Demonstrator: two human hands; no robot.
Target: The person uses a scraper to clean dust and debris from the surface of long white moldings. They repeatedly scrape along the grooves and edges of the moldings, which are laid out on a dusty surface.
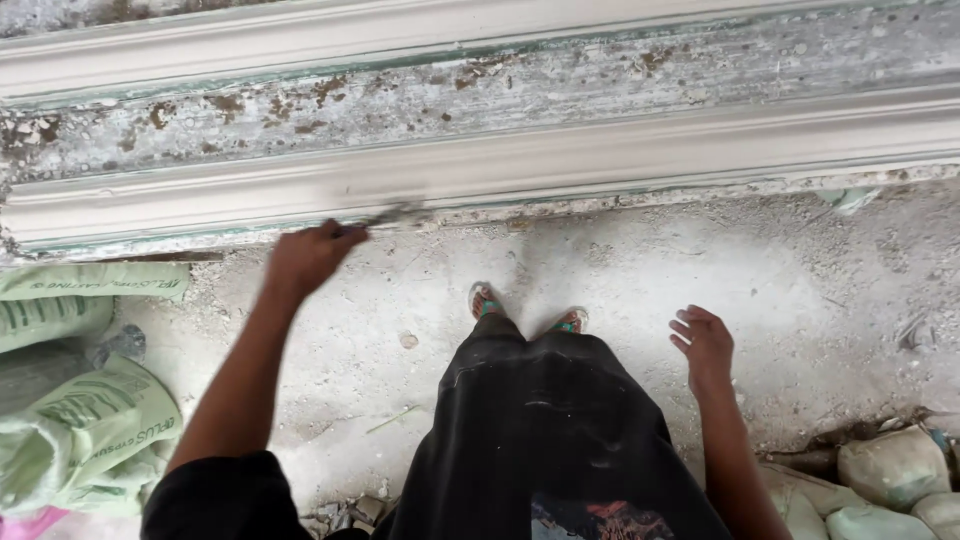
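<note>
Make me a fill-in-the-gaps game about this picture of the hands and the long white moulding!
1. The left hand holds a thin ____ against the white moulding.
2. The right hand is open and holds ____.
3. The green sacks lie on the person's ____ side.
4. The feet stand on a dusty ____.

Missing words: tool; nothing; left; floor
</note>
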